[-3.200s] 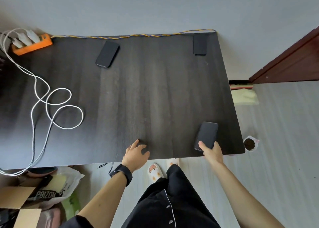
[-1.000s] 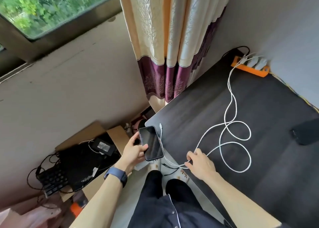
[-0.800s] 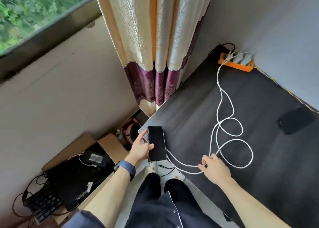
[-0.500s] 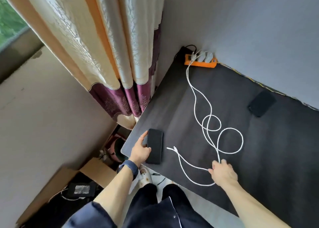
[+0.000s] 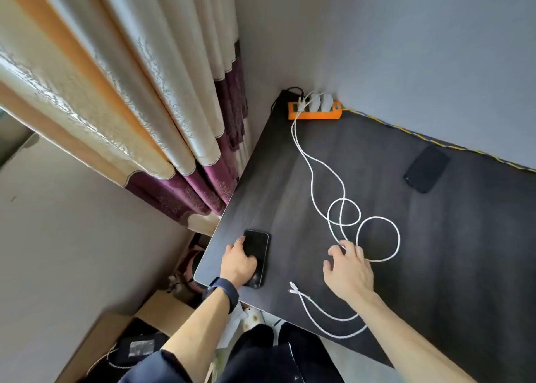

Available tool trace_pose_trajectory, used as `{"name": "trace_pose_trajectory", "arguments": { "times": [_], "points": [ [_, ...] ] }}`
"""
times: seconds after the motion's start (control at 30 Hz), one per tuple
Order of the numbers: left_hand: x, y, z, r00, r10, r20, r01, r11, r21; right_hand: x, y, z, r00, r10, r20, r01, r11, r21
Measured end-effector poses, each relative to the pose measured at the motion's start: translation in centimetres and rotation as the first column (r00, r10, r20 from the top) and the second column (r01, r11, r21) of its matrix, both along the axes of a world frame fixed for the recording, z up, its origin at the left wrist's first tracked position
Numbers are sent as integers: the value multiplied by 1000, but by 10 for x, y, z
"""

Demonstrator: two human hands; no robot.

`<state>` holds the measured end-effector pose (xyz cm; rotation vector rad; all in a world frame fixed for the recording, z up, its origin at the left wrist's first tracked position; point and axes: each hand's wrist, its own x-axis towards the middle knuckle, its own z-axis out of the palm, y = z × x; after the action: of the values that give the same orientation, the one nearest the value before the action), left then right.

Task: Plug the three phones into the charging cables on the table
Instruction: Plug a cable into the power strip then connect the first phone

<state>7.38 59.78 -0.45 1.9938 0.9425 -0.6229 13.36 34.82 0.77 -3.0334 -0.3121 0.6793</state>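
Note:
One black phone lies flat by the near left corner of the dark table. My left hand holds its lower left part, thumb across the screen. White charging cables run from an orange power strip at the far corner, coil mid-table and end in loose plugs near the front edge. My right hand hovers with spread, bent fingers, its fingertips at the cable coils and gripping nothing. A second black phone lies near the wall at the right. No third phone shows in this view.
A cream and purple curtain hangs along the table's left edge. Cardboard boxes and dark gear sit on the floor below the corner. A braided yellow-blue cord runs along the wall at the table's back edge.
My left hand has laid the phone flat on the table corner. My right hand has let go of the cable and moved up to the coils; the plugs now lie near the front edge.

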Motion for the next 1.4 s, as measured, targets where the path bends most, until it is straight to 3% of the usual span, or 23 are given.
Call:
{"name": "trace_pose_trajectory", "arguments": {
  "times": [0.13,0.37,0.6,0.77,0.9,1.0,1.13,1.23,1.33,1.4],
  "points": [
    [24,-2,17,998,-57,15,56,997,49,15,19,1,998,39,-49,-32,990,136],
    [164,22,56,947,-214,239,170,966,193,101,63,13,997,60,-39,-47,959,279],
    [320,48,43,890,-350,293,279,925,259,180,93,-17,980,44,-193,-11,986,169],
    [408,72,12,886,-331,325,241,927,288,193,98,-58,958,17,-288,12,995,99],
    [435,98,-18,904,-368,218,276,891,360,204,100,-67,950,32,-310,2,994,108],
    [427,106,-23,877,-394,275,263,873,412,205,101,-67,932,16,-363,32,992,124],
    [413,98,-3,890,-349,293,269,922,279,210,98,-63,917,-9,-399,75,986,149],
    [397,81,12,917,-204,343,185,979,89,218,97,-50,910,-26,-413,94,985,146],
    [379,64,34,907,24,421,52,985,-167,221,105,-25,980,-103,-173,134,975,178],
    [370,54,58,901,131,413,12,945,-326,228,117,-3,985,-165,-45,170,913,371]
  ]
}}
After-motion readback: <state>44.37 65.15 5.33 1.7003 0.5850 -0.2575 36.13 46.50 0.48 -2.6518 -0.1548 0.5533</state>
